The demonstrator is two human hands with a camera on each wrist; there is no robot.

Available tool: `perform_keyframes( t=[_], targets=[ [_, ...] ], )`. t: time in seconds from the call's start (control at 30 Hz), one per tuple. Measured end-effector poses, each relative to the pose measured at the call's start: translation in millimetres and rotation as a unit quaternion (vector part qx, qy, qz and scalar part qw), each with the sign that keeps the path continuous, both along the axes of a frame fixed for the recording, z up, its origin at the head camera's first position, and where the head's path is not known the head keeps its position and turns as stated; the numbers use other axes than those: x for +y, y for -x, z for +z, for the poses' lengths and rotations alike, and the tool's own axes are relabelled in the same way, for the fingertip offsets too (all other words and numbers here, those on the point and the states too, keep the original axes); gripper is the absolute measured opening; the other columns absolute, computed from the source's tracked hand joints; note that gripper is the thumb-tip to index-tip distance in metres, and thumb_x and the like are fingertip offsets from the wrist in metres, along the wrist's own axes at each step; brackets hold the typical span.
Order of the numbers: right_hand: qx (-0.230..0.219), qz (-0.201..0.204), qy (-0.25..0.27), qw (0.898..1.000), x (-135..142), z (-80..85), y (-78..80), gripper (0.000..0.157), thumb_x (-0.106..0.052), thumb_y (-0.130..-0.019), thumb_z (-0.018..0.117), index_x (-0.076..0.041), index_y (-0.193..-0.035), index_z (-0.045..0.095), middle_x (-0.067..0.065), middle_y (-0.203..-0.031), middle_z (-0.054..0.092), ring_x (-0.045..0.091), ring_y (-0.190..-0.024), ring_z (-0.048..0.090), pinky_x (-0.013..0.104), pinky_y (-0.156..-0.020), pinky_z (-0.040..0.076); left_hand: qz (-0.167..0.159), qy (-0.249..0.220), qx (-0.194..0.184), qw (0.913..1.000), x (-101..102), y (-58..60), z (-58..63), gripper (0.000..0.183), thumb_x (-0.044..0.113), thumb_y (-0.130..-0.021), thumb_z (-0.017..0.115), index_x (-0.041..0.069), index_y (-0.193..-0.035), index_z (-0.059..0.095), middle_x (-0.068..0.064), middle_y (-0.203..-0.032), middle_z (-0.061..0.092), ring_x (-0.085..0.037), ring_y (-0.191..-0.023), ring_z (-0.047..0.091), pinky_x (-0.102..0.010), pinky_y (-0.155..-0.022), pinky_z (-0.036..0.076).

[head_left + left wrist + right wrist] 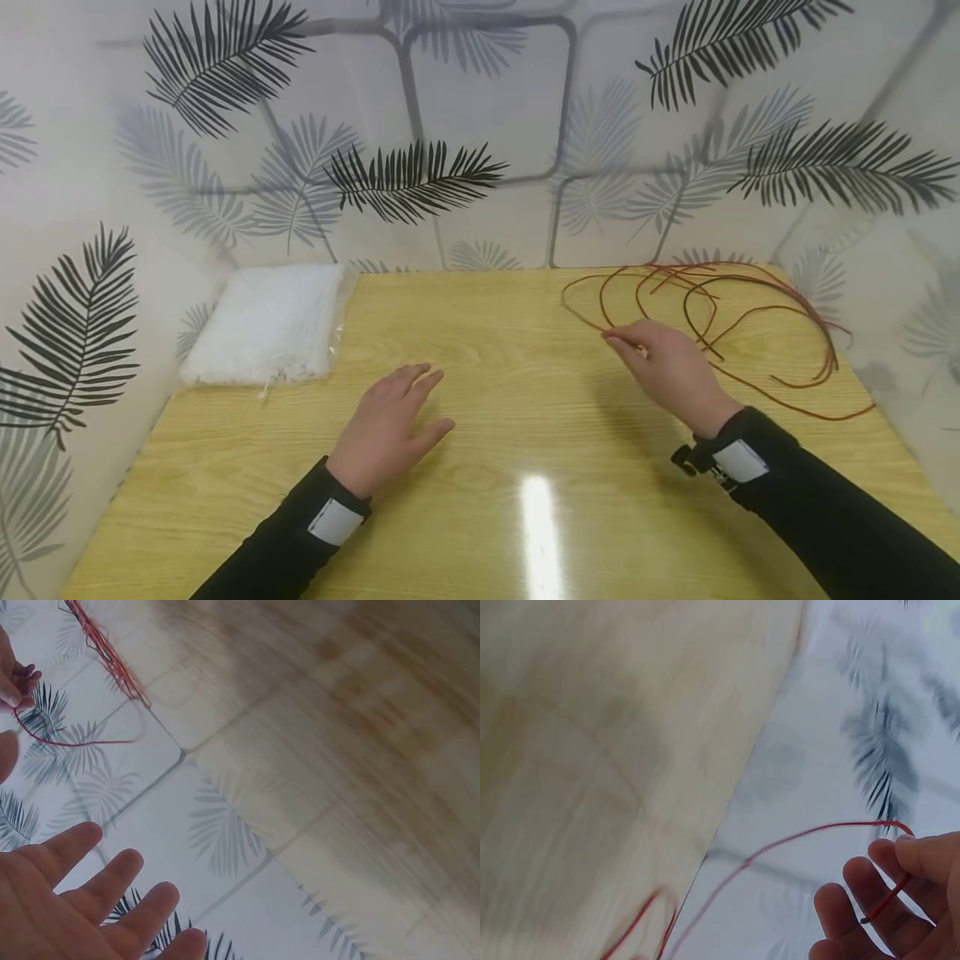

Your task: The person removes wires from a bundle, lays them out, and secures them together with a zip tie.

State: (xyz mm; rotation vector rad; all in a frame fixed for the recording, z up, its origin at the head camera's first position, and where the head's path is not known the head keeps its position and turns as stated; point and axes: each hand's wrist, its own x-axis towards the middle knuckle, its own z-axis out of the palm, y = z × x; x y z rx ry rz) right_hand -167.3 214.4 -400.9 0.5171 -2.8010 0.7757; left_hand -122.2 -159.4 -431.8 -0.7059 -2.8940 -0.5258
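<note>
Between thumb and fingertips my right hand (671, 367) pinches a thin red cord (802, 835). In the right wrist view its short dark-tipped end lies across the fingers, while the rest arcs away toward the table. Behind and beside that hand spreads a loose bunch of red and dark cords (813, 321) at the back right of the table. My left hand (390, 429) is held over the table's middle left, fingers spread and thumb apart, with nothing in it. In the left wrist view the fingers (112, 889) are extended.
A clear plastic bag of white strips (266, 321) lies at the table's back left. The wood-grain table (450, 533) meets a leaf-patterned covering (480, 108) at the back and both sides. Some cords reach the table's right edge.
</note>
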Motion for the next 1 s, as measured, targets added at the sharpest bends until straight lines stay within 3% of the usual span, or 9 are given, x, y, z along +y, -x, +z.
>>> perform_keyframes(
  t=[0.13,0.27,0.37,0.47,0.57,0.83,1.0],
  targets=[
    [0.044,0.12,-0.029,0.991,-30,-10.5,-26.8,0.016,-0.017,-0.097,0.066,-0.012,-0.108,0.076,-0.002,-0.094,0.072,0.013,-0.084,0.066,0.037,-0.074,0.054,-0.031,-0.002,0.018,0.9993,17,3.5,2.1,0.073,0.043,-0.089,0.072,0.012,-0.149,0.044,-0.01,-0.149,0.046,-0.031,-0.136,0.043,-0.052,-0.109,0.037],
    [0.077,0.231,-0.037,0.969,-49,-21.4,-47.8,0.015,-0.018,-0.095,0.068,-0.015,-0.107,0.076,-0.007,-0.091,0.071,0.005,-0.081,0.064,0.032,-0.074,0.054,-0.112,0.023,0.027,0.9931,35,6.6,1.7,0.064,0.039,-0.089,0.073,0.016,-0.145,0.051,-0.005,-0.149,0.048,-0.029,-0.137,0.043,-0.047,-0.111,0.036],
    [0.091,0.263,-0.04,0.96,-53,-25.8,-57.0,0.015,-0.019,-0.095,0.068,-0.017,-0.108,0.076,-0.011,-0.09,0.069,0.003,-0.08,0.061,0.03,-0.073,0.052,-0.177,0.05,0.025,0.9826,42,7.5,-0.6,0.036,0.033,-0.093,0.069,0.019,-0.126,0.067,0.001,-0.133,0.062,-0.022,-0.126,0.055,-0.043,-0.106,0.041],
    [0.083,0.262,-0.048,0.96,-49,-26.5,-60.6,0.017,-0.019,-0.096,0.067,-0.018,-0.11,0.075,-0.013,-0.09,0.067,0.003,-0.08,0.059,0.03,-0.073,0.051,-0.204,0.057,0.022,0.9771,41,7.1,-5.6,0.014,0.026,-0.095,0.066,0.02,-0.104,0.076,0.007,-0.105,0.072,-0.014,-0.102,0.066,-0.038,-0.094,0.048],
    [0.064,0.258,-0.065,0.962,-39,-26.8,-61.0,0.02,-0.016,-0.097,0.064,-0.017,-0.114,0.073,-0.012,-0.09,0.066,0.003,-0.081,0.059,0.031,-0.075,0.052,-0.194,0.051,0.019,0.9795,33,4.7,-10.6,0.012,0.022,-0.096,0.064,0.019,-0.096,0.076,0.009,-0.091,0.072,-0.01,-0.087,0.067,-0.035,-0.085,0.051],
    [0.103,0.247,-0.121,0.956,0,-33.6,-58.6,0.031,0.002,-0.086,0.069,-0.011,-0.114,0.07,-0.007,-0.086,0.064,0.007,-0.077,0.057,0.032,-0.071,0.053,-0.133,0.048,0.047,0.9888,6,0.4,-15.9,0.005,0.019,-0.09,0.071,0.02,-0.094,0.075,0.008,-0.088,0.071,-0.013,-0.084,0.067,-0.039,-0.081,0.051],
    [0.075,0.202,-0.162,0.963,19,-33.6,-60.1,0.032,0.0,-0.087,0.069,-0.012,-0.117,0.07,-0.003,-0.095,0.07,0.013,-0.083,0.065,0.036,-0.075,0.056,-0.105,0.063,0.068,0.9901,-9,0.3,-18.2,0.004,0.019,-0.09,0.072,0.021,-0.092,0.075,0.008,-0.087,0.071,-0.013,-0.084,0.066,-0.038,-0.081,0.051]
  ],
)
